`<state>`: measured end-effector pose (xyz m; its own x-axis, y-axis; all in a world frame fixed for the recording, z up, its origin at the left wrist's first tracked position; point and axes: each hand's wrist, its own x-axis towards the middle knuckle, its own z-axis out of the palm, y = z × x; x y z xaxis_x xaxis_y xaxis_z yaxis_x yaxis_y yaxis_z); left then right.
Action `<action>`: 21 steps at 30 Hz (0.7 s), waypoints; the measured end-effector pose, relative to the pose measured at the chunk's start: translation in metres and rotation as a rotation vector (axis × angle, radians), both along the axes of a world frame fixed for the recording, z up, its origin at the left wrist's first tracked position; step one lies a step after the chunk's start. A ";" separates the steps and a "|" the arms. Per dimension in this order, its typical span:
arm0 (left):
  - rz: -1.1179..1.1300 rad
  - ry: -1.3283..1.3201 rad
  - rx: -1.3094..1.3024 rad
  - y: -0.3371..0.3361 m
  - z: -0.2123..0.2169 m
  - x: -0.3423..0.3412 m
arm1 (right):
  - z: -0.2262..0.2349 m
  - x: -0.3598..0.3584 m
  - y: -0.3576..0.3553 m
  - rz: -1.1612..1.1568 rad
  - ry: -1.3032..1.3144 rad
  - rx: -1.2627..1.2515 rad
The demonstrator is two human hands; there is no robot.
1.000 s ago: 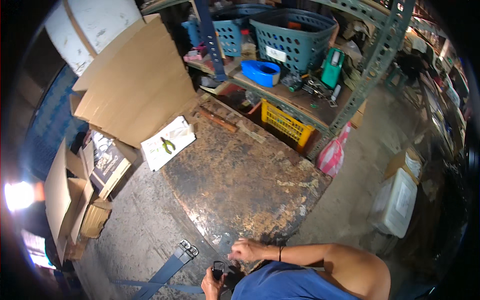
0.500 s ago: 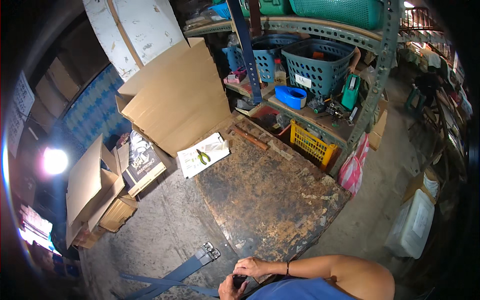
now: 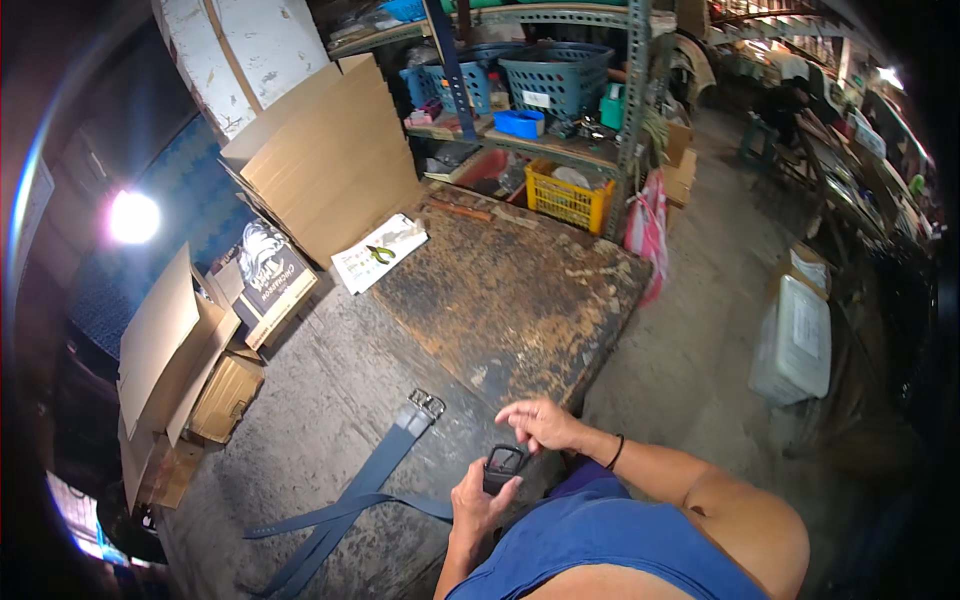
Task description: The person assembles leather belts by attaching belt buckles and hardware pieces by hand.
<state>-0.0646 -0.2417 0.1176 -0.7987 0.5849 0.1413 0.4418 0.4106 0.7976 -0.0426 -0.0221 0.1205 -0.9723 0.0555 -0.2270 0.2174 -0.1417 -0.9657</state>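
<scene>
My left hand is closed round the end of a belt, with its dark rectangular buckle standing up between thumb and fingers. Just above and to the right hovers my right hand, its fingers loosely bent and apart, with nothing visible in them. A dark blue belt lies diagonally on the grey tabletop, its metal buckle pointing away from me. A second blue strap crosses it and runs toward my left hand; whether it joins the held buckle is hidden.
Green-handled pliers rest on white papers beside a worn brown board. Cardboard boxes stand at the left. Behind, a metal shelf holds blue-grey baskets and a yellow crate. A person sits far right.
My right hand has lifted off the buckle and moved up and right. The buckle now shows upright in my left hand. The view has turned toward the right.
</scene>
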 end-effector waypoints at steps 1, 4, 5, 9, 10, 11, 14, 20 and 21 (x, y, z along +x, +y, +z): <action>-0.016 -0.007 0.002 -0.006 0.004 0.004 | -0.004 0.009 -0.007 -0.104 0.113 0.087; -0.046 0.086 0.058 -0.024 0.010 0.020 | 0.000 0.045 -0.027 -0.114 0.042 0.039; -0.057 0.082 0.056 -0.029 0.010 0.025 | 0.002 0.057 -0.041 -0.104 0.164 0.028; -0.139 0.209 0.015 -0.037 0.016 0.053 | 0.029 0.099 -0.081 0.020 0.234 0.333; -0.131 0.195 0.007 -0.036 0.018 0.063 | 0.031 0.107 -0.086 -0.063 0.305 0.374; -0.125 0.184 -0.002 -0.037 0.019 0.071 | 0.032 0.116 -0.088 -0.077 0.304 0.369; -0.090 0.250 -0.141 -0.048 0.019 0.093 | 0.037 0.140 -0.081 -0.170 0.363 0.377; 0.064 0.596 -0.258 -0.126 0.003 0.110 | 0.046 0.201 -0.005 -0.552 0.214 0.096; 0.081 0.631 -0.267 -0.143 0.002 0.111 | 0.060 0.217 0.007 -0.633 0.110 0.004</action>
<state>0.0461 -0.3852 0.1200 -0.6538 0.6063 0.4527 0.7479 0.6086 0.2649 0.1740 -0.0151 0.1801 -0.7686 0.6270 -0.1269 -0.0071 -0.2067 -0.9784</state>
